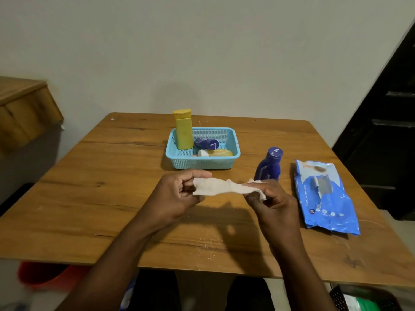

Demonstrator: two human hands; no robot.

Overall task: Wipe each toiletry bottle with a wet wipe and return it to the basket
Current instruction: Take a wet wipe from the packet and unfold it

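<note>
White wet wipe [226,187] stretched between left hand [177,196] and right hand [272,199], both pinching ends; blue bottle [268,168] upright beside basket [203,162].

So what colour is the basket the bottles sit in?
Light blue, with a fine mesh pattern on its walls. The basket shows best in the head view, the only one given.

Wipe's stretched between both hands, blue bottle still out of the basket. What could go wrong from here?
1. The blue bottle stands upright just beyond the right hand; a careless reach could tip it.
2. The wet wipe is twisted between the right and left hand; it may wipe poorly unless unfolded.
3. The tall yellow bottle stands upright at the basket edge; dropping the blue one in might topple it.
</note>
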